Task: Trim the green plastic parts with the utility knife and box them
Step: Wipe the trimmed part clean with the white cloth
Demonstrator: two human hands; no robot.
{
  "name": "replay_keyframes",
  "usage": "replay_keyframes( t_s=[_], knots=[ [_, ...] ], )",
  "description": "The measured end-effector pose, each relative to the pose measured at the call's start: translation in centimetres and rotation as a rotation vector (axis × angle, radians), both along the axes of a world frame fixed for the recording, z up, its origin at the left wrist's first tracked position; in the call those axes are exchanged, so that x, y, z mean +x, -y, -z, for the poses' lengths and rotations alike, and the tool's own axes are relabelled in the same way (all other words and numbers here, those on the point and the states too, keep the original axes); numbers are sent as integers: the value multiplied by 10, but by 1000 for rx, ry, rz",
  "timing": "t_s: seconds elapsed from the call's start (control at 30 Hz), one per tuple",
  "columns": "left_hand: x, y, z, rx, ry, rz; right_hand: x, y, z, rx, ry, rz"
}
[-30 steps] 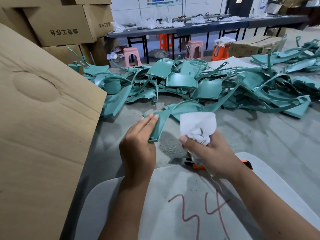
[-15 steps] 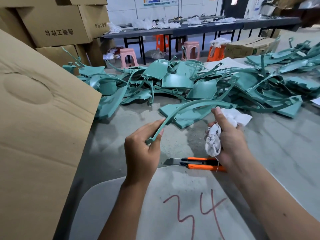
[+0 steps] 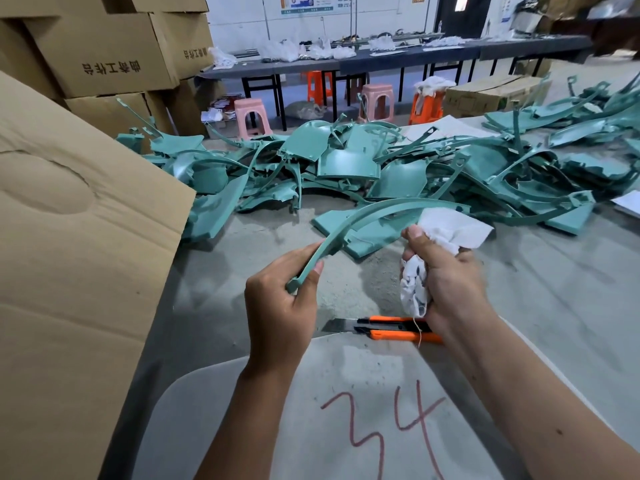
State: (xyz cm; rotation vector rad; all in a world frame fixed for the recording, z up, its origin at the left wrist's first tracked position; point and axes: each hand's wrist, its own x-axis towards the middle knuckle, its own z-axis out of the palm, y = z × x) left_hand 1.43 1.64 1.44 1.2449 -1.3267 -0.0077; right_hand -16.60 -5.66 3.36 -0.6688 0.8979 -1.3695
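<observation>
**Wiping a curved green strip, knife parked**

Holding one curved green strip above the near-centre of the grey table. Left hand is pinching its near end between thumb and fingers; the far end is arcing up toward the right hand, which is clutching a wadded white rag in curled fingers right at the strip.

Reads as a wipe or inspect step, not cutting: utility knife is lying untouched on the table near the front edge, blade out, just under the right wrist. Next move is probably calling for the right hand to drop the rag and take the knife, or for the strip to go into the carton at the left edge.

Strip is looking thin, smooth, matte and springy. Pile of green parts is sprawling across the far side, mixing flat curved panels and thin ribs. Rag is looking soft and crumpled. A pale board with red "34" is sitting at the front edge.
</observation>
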Motion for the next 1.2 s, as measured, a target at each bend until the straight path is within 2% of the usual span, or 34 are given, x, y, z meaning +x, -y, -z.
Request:
replay_keyframes(
  t_s=[0.1, 0.17, 0.27, 0.33, 0.37, 0.43, 0.5, 0.53, 0.63, 0.67, 0.7, 0.77, 0.87, 0.9, 0.97, 1.03, 1.1, 1.13, 1.2],
  knots=[
    [0, -1, 0, -10, -46, -28, 2, 0, 1, 29, -16, -14],
    [2, -1, -1, -8, -58, -36, 2, 1, 0, 89, 41, -38],
    [1, -1, -1, -18, -44, -22, -5, 8, -3, 118, 404, -89],
    [-2, -1, -1, -20, -25, 11, -5, 6, -8, 55, 524, -192],
    [-5, 0, 0, -8, -1, 39, -1, 3, -9, 4, 509, -257],
    [-12, -1, -1, 27, 78, 103, 6, -4, -6, -126, 337, -308],
    [-16, -2, -2, 42, 126, 166, 10, -5, -5, -205, 179, -190],
    [-16, -2, -4, 52, 117, 188, 9, -2, -7, -189, 184, -108],
    [-6, 0, -5, 113, 48, 152, -7, 16, -9, -28, 490, 134],
    [-3, 0, -3, 125, 22, 125, -11, 20, -8, 8, 483, 206],
    [-1, 0, 0, 133, 5, 89, -11, 21, -4, 33, 390, 248],
    [-5, 0, 4, 156, -84, 52, -3, 16, 4, 52, 64, 276],
    [-13, 0, 0, 143, -486, 73, 4, 11, 16, -91, -310, 275],
    [-13, 1, -2, 125, -634, 85, 5, 9, 14, -146, -392, 263],
    [-11, 4, -5, 142, -844, 127, 8, 4, 7, -249, -401, 149],
    [-10, 3, -7, 206, -891, 163, 12, -7, 4, -339, -328, -98],
    [-12, 3, -7, 245, -885, 179, 16, -18, 5, -418, -351, -321],
    [-12, 2, -7, 254, -861, 176, 19, -23, 3, -454, -379, -361],
    [-10, 1, -6, 247, -735, 171, 21, -28, 2, -537, -507, -283]
  ],
)
